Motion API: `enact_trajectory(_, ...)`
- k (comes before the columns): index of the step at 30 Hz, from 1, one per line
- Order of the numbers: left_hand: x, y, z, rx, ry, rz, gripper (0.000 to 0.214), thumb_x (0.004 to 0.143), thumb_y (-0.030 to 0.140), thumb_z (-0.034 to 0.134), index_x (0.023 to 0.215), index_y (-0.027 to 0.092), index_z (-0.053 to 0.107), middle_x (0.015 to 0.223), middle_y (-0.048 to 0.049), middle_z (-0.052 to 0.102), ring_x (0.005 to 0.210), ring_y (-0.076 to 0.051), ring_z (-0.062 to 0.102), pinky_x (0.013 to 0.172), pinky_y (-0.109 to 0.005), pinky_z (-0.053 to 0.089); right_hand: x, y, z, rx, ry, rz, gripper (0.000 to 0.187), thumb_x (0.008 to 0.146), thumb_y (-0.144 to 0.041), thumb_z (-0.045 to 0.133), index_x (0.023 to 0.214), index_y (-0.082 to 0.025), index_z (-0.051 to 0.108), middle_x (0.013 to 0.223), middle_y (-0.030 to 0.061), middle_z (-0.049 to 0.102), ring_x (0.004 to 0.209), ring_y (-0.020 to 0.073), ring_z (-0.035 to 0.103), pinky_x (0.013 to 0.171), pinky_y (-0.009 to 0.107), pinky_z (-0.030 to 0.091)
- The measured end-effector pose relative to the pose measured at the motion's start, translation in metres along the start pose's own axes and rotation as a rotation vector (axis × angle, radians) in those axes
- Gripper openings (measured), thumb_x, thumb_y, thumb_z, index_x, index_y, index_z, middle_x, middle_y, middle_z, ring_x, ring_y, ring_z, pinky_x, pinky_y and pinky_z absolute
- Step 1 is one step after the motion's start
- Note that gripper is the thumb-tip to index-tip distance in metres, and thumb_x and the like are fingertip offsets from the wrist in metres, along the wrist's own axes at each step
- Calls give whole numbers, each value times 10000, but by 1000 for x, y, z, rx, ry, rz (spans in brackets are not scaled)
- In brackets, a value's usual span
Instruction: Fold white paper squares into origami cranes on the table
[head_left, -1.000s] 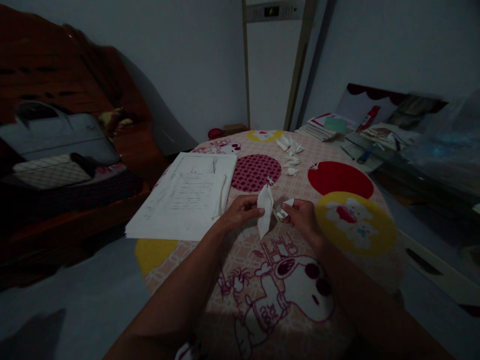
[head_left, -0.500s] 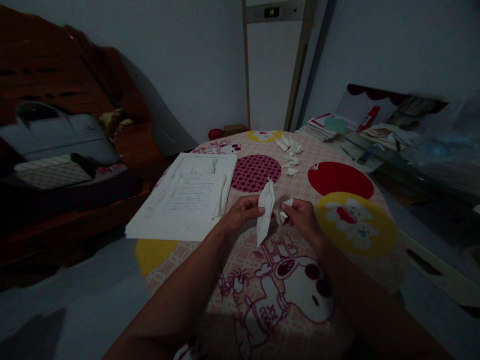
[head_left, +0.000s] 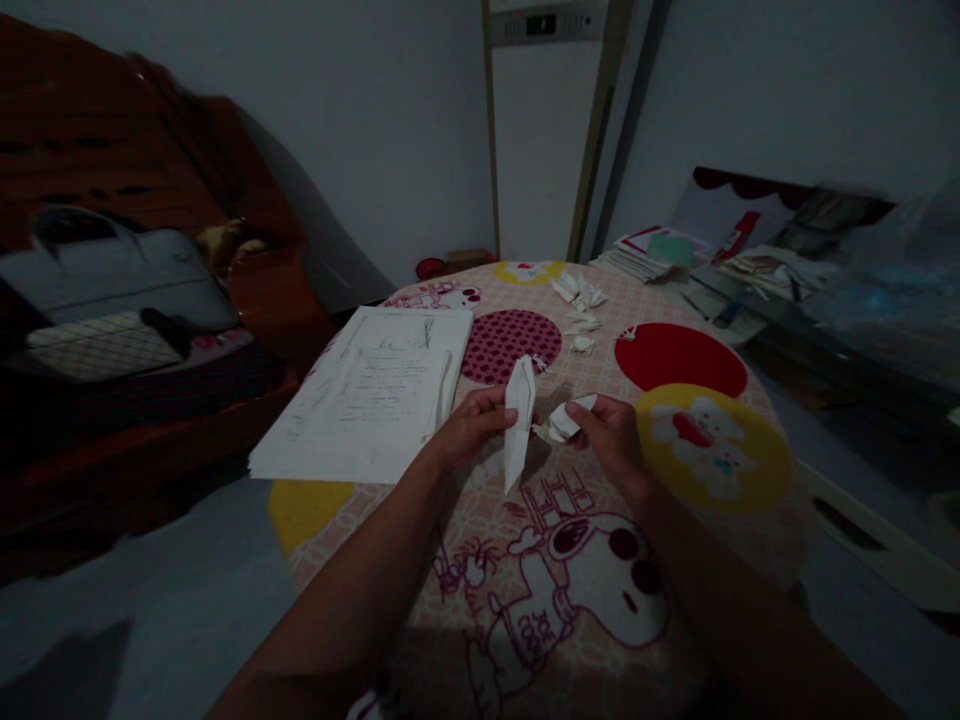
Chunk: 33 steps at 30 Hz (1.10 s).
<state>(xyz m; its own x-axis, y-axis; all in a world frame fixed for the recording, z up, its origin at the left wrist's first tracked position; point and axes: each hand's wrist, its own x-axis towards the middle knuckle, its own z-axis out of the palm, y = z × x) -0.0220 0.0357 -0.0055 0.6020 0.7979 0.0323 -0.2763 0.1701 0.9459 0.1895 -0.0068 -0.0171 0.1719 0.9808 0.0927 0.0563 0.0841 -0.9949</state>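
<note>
My left hand (head_left: pixel 478 422) pinches a folded strip of white paper (head_left: pixel 519 425), which stands on end with a pointed lower tip. Closed on a smaller crumpled piece of white paper (head_left: pixel 562 421) is my right hand (head_left: pixel 611 432), just to the right of the strip. A narrow gap shows between the two papers. Both hands are over the patterned tablecloth (head_left: pixel 480 540). Left of my left hand lies a stack of printed sheets (head_left: pixel 367 390), with a thin folded paper strip (head_left: pixel 445 390) along its right side.
Crumpled paper scraps (head_left: pixel 579 292) lie toward the table's far side. A glass-topped side table (head_left: pixel 795 325) with papers stands at the right. On the left, a wooden bench (head_left: pixel 259 300) holds a grey bag (head_left: pixel 169 275).
My left hand has shifted slightly left with the folded strip. The crumpled piece in my right hand now shows wider and sits farther from the strip.
</note>
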Motion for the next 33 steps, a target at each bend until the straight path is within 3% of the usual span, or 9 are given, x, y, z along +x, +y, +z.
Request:
enact_trajectory(19, 1, -4, 5, 30, 45, -20, 377, 720, 418, 826, 936, 122, 737, 874, -89, 760, 746, -154, 677, 739, -268, 513, -2, -5, 1, -99, 23, -26, 290, 755, -427, 674, 620, -172, 656, 505, 4, 617, 423, 123, 530, 404, 231, 401)
enact_trajectory(27, 5, -8, 6, 63, 90, -47, 405, 668, 453, 849, 823, 108, 704, 740, -65, 727, 629, -131, 624, 629, -245, 471, 0, 1, 0, -142, 9, -52, 305, 760, -447, 667, 617, -178, 648, 516, 2, 617, 441, 123, 528, 416, 233, 413)
enact_trajectory(33, 7, -10, 8, 26, 128, -33, 411, 707, 503, 812, 756, 116, 682, 679, -69, 708, 569, -119, 588, 576, -237, 441, 0, 2, 1, -179, 20, -57, 297, 775, -436, 644, 619, -182, 642, 531, 3, 624, 463, 141, 562, 439, 245, 426)
